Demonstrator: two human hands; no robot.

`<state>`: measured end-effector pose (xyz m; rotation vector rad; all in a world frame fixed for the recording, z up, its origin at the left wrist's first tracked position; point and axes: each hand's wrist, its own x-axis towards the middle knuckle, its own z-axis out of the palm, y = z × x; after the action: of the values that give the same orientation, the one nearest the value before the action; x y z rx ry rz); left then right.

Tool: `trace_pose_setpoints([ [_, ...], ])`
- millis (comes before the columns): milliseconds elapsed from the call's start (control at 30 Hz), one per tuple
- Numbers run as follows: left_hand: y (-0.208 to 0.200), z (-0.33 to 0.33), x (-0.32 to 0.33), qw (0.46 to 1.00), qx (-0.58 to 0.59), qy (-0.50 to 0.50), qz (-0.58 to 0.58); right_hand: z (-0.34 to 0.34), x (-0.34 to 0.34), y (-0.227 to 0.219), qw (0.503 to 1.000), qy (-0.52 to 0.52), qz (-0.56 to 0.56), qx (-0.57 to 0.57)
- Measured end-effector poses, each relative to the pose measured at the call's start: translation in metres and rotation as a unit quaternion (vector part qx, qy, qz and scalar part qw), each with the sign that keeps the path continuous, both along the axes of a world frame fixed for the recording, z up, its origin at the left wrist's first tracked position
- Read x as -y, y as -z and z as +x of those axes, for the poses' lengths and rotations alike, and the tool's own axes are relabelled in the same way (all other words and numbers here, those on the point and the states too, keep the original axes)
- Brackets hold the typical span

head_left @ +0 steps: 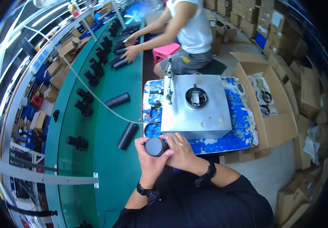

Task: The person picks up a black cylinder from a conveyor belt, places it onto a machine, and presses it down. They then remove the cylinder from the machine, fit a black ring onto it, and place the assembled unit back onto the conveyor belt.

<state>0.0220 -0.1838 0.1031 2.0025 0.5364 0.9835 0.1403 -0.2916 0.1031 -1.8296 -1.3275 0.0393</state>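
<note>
Between my two hands I hold a black cylinder [155, 146], its round flat end turned up toward me. My left hand [145, 159] wraps its left side, thumb along the near edge. My right hand [180, 152] grips it from the right, fingers over the far side. Just beyond my hands stands a silver metal box [194, 119] with a black ring [196, 97] set in its top. A small metal clamp fixture [169, 85] rises at the box's left edge. Two black tubes, one nearer [128, 135] and one farther [117, 100], lie on the green belt to the left.
Several black parts stand in a row along the green conveyor [107, 182]. A thin hose crosses it to the worn blue table [243, 114]. An open carton [278, 129] with black rings is at right. Ahead, a co-worker [192, 30] handles tubes beside a pink stool [166, 51].
</note>
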Motion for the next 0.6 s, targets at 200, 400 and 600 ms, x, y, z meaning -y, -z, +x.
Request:
trace_pose_setpoints([
  [200, 0.015, 0.020, -0.019, 0.982, 0.153, 0.104, -0.037, 0.069, 0.022, -0.039, 0.984, 0.076, 0.099, -0.130],
  [400, 0.126, -0.030, -0.061, 0.955, 0.025, 0.105, -0.277, 0.206, 0.027, -0.033, 0.958, 0.152, 0.192, -0.147],
  [600, 0.159, -0.054, -0.067, 0.844, 0.198, 0.102, -0.487, 0.220, 0.016, -0.018, 0.970, 0.182, 0.113, -0.112],
])
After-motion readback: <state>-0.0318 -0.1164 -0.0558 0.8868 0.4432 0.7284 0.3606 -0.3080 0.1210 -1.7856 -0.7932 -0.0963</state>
